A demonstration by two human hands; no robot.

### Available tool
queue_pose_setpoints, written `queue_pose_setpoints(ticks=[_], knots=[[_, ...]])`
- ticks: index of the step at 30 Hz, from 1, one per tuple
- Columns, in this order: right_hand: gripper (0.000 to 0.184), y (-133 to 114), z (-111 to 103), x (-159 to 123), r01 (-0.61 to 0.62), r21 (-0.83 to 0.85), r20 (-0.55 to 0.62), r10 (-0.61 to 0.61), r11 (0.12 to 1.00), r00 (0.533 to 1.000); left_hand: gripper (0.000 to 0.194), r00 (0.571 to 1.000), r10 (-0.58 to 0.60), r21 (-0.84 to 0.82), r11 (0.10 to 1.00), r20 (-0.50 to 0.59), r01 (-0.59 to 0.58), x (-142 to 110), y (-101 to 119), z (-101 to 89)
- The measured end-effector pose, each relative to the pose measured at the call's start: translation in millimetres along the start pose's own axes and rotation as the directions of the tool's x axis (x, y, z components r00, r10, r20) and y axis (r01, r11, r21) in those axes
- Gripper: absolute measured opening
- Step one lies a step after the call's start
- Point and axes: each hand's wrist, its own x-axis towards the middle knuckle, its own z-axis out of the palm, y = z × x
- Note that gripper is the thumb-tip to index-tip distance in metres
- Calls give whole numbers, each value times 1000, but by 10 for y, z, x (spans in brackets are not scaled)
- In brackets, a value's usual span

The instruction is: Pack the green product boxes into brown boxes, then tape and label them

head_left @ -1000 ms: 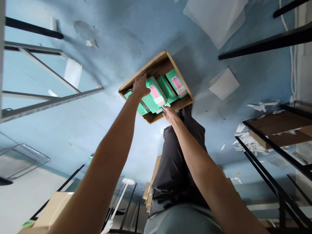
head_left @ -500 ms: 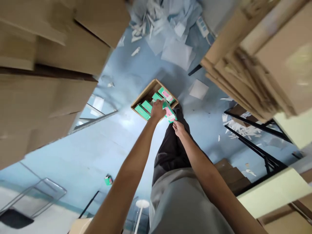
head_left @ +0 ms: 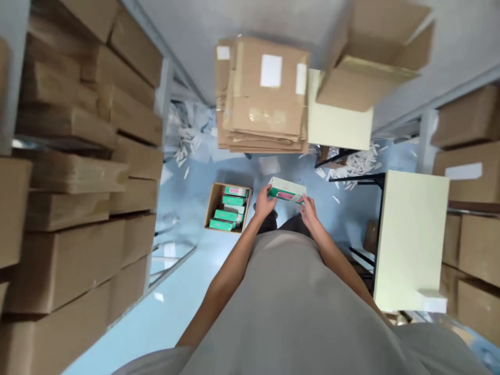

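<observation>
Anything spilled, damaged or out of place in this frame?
Yes: white scraps lie strewn over the blue floor right of the flattened cardboard stack, with more loose litter to its left; it looks like unswept waste. The green-and-white box held by the left hand and right hand shows no obvious damage.

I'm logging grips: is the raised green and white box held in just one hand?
No, the left hand holds one end of the green and white box and the right hand holds the other.

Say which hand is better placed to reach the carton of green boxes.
Likely the left hand, nearer the carton; the right hand is farther, and both hold one green-and-white box.
</observation>
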Motion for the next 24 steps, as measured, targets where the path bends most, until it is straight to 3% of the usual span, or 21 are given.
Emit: queue_pose_setpoints(ticks=[3, 5, 9, 11, 14, 17, 19, 21, 24], knots=[[41, -164, -585, -39, 6, 237, -204, 44, 971, 978, 38, 995, 36, -22, 999, 93, -34, -46, 382, 487], [43, -233, -1007, -90, 97, 342, -292, 8, 935, 956, 28, 988, 68, -11, 998, 139, -67, -105, 630, 878], [53, -273, -1947, -252, 269, 435, -432, -63, 859, 900, 25, 952, 177, 7, 983, 249, -184, -275, 1121, 1837], [57, -260, -2414, -357, 307, 462, -470, -64, 832, 881, 27, 903, 277, 2, 956, 329, -294, -349, 1396, 2387], [62, -250, -3015, -517, 326, 542, -472, -40, 774, 881, 30, 771, 438, -34, 878, 463, -478, -452, 1865, 3273], [63, -291, -3478, -658, 319, 671, -421, -10, 669, 907, 28, 626, 540, -93, 793, 563, -602, -619, 2306, 4156], [62, -333, -3732, -739, 332, 737, -400, -17, 589, 917, 26, 552, 565, -116, 756, 614, -644, -776, 2511, 4671], [62, -363, -3957, -813, 356, 769, -403, -29, 531, 915, 25, 513, 555, -126, 749, 655, -651, -940, 2629, 5086], [61, -375, -4244, -901, 380, 771, -431, -21, 511, 902, 34, 509, 490, -137, 801, 708, -582, -1134, 2707, 5517]])
